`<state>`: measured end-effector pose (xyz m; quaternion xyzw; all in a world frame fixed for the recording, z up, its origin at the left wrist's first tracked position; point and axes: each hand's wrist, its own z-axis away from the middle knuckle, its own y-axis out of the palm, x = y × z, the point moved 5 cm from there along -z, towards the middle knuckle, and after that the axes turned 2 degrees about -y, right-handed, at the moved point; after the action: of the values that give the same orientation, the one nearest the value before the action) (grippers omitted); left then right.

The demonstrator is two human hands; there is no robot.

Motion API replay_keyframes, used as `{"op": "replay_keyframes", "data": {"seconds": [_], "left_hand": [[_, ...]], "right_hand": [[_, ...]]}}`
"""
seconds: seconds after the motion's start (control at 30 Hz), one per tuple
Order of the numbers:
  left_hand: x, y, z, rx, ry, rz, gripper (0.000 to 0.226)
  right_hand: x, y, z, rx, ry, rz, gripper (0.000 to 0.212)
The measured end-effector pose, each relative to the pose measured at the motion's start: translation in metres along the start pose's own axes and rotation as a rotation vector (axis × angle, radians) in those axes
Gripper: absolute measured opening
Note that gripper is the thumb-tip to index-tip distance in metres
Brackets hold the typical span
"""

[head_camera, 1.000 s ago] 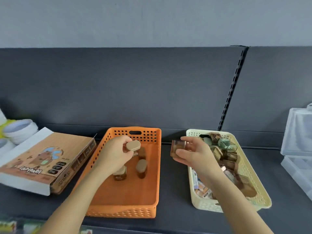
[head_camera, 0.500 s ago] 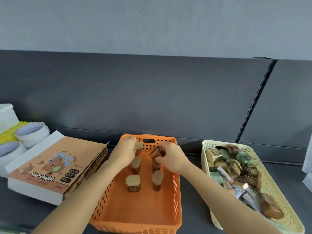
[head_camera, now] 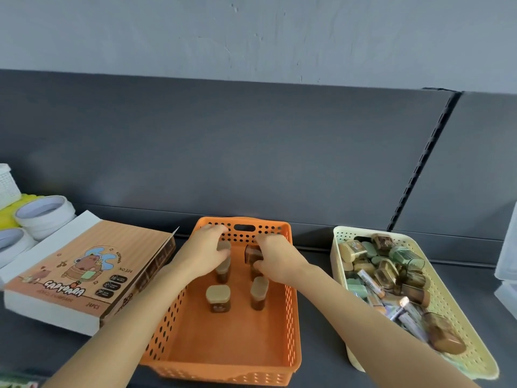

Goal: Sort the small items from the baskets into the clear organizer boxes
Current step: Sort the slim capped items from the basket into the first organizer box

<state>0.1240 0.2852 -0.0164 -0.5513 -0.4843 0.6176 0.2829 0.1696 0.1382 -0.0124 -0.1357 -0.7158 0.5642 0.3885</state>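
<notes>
Head view looks down on a dark shelf (head_camera: 316,345) with two baskets side by side. The orange basket (head_camera: 223,375) sits in the middle, and both hands reach into its far end.

The left grip (head_camera: 204,253) is curled round a capped jar (head_camera: 223,245) at the back left of the orange basket, fingers draped over its tan lid, close to the perforated back wall. The right grip (head_camera: 277,261) pinches a tilted jar (head_camera: 253,254) between thumb and fingers, its dark brown side turned toward the camera, just above the basket floor at the back right.

Four more jars stand upright in the orange basket in two rows. The front pair (head_camera: 218,298) is in plain sight with tan lids. The rear pair (head_camera: 223,271) is partly hidden under the hands.

The cream basket (head_camera: 472,357) lies to the right, well apart from the hands. It holds a loose pile of small items (head_camera: 391,273): brown and green jars lying on their sides, and some wrapped sticks.

At the right edge, clear boxes (head_camera: 507,264) are only partly in view. To the left lie a printed cardboard box (head_camera: 92,270) and white tape rolls (head_camera: 44,217).
</notes>
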Motion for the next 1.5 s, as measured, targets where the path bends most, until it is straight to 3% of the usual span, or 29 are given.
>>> {"op": "replay_keyframes", "data": {"seconds": [0.13, 0.27, 0.43, 0.7, 0.77, 0.93, 1.13, 1.23, 1.5], "left_hand": [[-0.016, -0.008, 0.013, -0.032, 0.057, 0.029, 0.058], [-0.048, -0.015, 0.027, -0.100, 0.133, 0.100, 0.059], [-0.107, -0.009, 0.039, -0.104, 0.242, 0.134, 0.057], [-0.200, 0.026, 0.049, 0.014, 0.401, 0.026, 0.060], [-0.216, 0.041, 0.052, 0.081, 0.431, 0.031, 0.060], [-0.243, 0.081, 0.056, 0.262, 0.479, 0.017, 0.063], [-0.269, 0.111, 0.055, 0.326, 0.522, 0.023, 0.050], [-0.277, 0.115, 0.051, 0.280, 0.527, 0.017, 0.045], [-0.284, 0.119, 0.019, 0.137, 0.497, -0.135, 0.043]], "right_hand": [[-0.005, -0.022, 0.015, -0.064, -0.018, -0.061, 0.034], [-0.025, -0.057, 0.044, -0.185, -0.007, -0.158, 0.037], [-0.077, -0.078, 0.083, -0.252, 0.157, -0.150, 0.053], [-0.144, -0.106, 0.152, -0.366, 0.316, -0.060, 0.033], [-0.158, -0.107, 0.168, -0.382, 0.357, -0.057, 0.037], [-0.179, -0.102, 0.191, -0.365, 0.389, -0.061, 0.032], [-0.191, -0.106, 0.204, -0.372, 0.398, -0.088, 0.036], [-0.199, -0.107, 0.212, -0.363, 0.383, -0.074, 0.039], [-0.197, -0.097, 0.223, -0.126, 0.229, -0.068, 0.044]]}}
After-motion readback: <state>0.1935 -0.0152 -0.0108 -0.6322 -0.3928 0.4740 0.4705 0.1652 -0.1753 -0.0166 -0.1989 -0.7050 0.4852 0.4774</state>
